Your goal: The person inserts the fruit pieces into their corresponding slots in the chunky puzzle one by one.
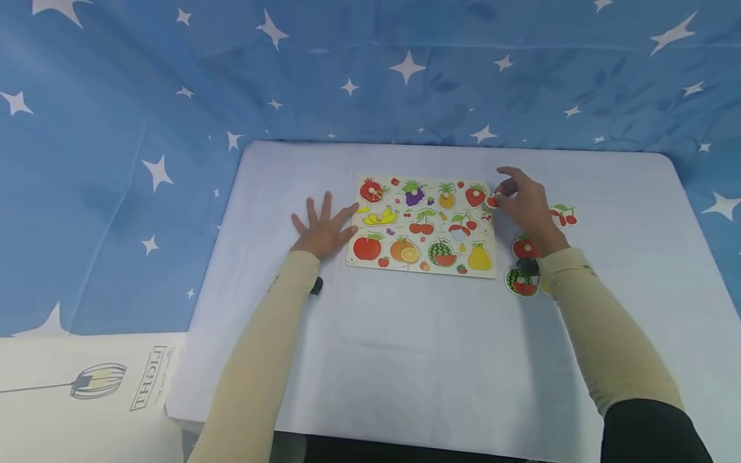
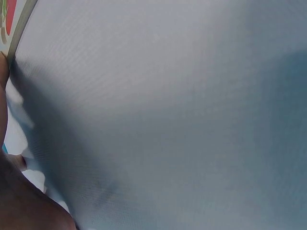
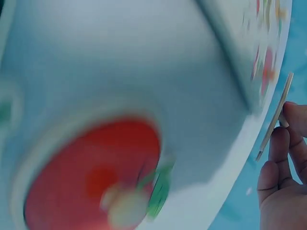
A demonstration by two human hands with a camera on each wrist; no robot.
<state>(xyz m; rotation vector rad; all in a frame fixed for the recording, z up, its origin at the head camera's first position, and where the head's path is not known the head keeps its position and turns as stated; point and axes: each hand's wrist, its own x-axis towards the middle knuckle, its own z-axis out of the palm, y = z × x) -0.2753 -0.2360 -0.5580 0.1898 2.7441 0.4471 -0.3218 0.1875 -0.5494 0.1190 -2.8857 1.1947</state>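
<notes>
A flat fruit puzzle board (image 1: 399,269) lies on the table, showing pomegranate, grapes, pineapple, strawberry, bananas, cherries, apple, orange, watermelon and pear. My left hand (image 1: 321,233) rests at its left edge with fingers spread, thumb and forefinger touching the board. Just past the board's upper right edge, my right hand (image 1: 525,202) pinches a thin puzzle piece (image 3: 276,120) by its knob, held off the table. Only a red bit of that piece shows in the head view; its printed face is turned away in the right wrist view.
Right of the board lie loose pieces: cherries (image 1: 564,215), a red apple-like one (image 1: 523,245) and a watermelon (image 1: 521,283). A yellow piece is partly hidden under the right forearm. The white table (image 1: 405,360) meets a blue star-patterned cloth (image 1: 324,64) behind.
</notes>
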